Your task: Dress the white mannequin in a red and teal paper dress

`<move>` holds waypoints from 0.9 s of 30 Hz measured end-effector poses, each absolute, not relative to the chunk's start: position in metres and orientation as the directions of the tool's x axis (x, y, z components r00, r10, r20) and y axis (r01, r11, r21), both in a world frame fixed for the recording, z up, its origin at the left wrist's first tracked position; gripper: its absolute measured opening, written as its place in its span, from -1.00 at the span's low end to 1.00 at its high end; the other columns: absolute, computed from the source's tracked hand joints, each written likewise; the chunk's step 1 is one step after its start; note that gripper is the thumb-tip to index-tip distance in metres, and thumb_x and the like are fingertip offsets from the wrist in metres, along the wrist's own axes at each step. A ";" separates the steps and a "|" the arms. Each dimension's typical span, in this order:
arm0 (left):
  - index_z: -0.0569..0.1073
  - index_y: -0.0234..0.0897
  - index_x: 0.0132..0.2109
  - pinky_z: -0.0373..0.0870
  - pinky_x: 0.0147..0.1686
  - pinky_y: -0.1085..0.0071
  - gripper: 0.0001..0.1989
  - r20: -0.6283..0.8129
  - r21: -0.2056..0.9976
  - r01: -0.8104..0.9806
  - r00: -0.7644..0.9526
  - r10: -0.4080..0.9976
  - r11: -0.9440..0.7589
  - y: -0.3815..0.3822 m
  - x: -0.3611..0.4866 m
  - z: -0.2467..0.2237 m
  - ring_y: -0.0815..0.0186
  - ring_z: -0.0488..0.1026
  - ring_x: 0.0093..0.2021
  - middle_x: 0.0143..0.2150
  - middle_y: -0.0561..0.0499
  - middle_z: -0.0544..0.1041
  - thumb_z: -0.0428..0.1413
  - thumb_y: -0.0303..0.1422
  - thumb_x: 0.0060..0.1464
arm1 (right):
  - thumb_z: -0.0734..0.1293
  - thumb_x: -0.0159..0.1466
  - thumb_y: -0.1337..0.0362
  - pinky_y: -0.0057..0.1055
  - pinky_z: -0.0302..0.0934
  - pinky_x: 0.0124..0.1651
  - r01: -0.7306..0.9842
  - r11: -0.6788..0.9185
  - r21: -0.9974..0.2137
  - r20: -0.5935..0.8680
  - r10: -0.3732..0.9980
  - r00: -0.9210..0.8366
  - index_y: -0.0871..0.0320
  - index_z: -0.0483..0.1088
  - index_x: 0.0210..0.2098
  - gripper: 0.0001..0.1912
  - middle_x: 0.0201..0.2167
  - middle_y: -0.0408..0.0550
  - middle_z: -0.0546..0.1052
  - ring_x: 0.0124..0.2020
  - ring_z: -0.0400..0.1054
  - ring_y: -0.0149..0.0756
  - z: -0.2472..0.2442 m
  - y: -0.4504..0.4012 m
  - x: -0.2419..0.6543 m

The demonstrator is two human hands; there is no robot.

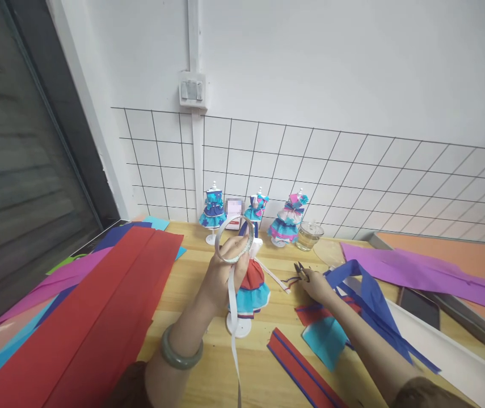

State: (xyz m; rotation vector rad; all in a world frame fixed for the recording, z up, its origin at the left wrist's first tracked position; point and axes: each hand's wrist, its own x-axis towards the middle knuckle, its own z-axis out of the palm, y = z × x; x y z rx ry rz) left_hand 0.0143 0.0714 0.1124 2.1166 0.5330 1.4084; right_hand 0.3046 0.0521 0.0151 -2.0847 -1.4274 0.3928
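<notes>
My left hand [225, 269] is closed on a roll of white tape [218, 245], whose loose strip hangs down toward the table's front edge. Just behind that hand stands a small white dress form wearing a red and light-blue tiered skirt [254, 296]; the hand hides part of it, and whether it touches the form is unclear. A white strip [274, 275] sticks out from the form's waist to the right. My right hand [315, 285] is low over the table with its fingers around small dark snips [300, 271], blades pointing left.
Three dressed mini forms [213, 211] stand along the wall, with a glass cup [309, 236] at their right. Red cloth [97, 306] and other colours lie left. Red strips with blue edging [299, 365], blue ribbon [365, 294], a phone [418, 306] and purple cloth [421, 272] lie right.
</notes>
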 end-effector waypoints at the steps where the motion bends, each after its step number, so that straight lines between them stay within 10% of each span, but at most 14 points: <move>1: 0.35 -0.14 0.12 0.28 0.06 0.17 -0.64 0.716 0.627 0.029 0.374 0.590 -0.779 0.071 0.014 0.112 0.18 0.35 0.01 0.04 -0.11 0.39 -0.14 -0.34 0.24 | 0.26 0.30 0.23 -0.17 0.31 -0.11 0.770 -0.217 -0.600 0.125 0.925 0.358 0.18 0.31 0.01 -0.69 -0.01 0.02 0.40 -0.11 0.37 -0.22 0.020 0.050 0.297; 13: 0.33 -0.27 0.13 0.25 0.11 0.23 -0.64 0.702 0.619 0.075 0.394 0.593 -0.782 0.071 0.015 0.112 0.18 0.30 0.10 0.07 -0.15 0.37 -0.14 -0.36 0.24 | 0.22 0.27 0.16 -0.25 0.17 -0.17 0.792 0.338 -0.508 0.621 0.781 0.065 0.13 0.30 -0.31 -0.84 -0.34 0.00 0.43 -0.28 0.29 -0.19 0.135 0.024 0.178; 27: 0.35 -0.28 0.10 0.30 0.07 0.20 -0.65 0.735 0.557 0.096 0.405 0.544 -0.825 0.067 0.015 0.116 0.15 0.33 0.09 0.07 -0.16 0.40 -0.14 -0.39 0.23 | 0.16 0.28 0.06 -0.41 0.15 -0.40 0.479 0.364 -0.799 0.454 0.887 0.082 0.11 0.24 -0.43 -0.72 -0.52 -0.16 0.30 -0.48 0.21 -0.33 0.133 0.029 0.172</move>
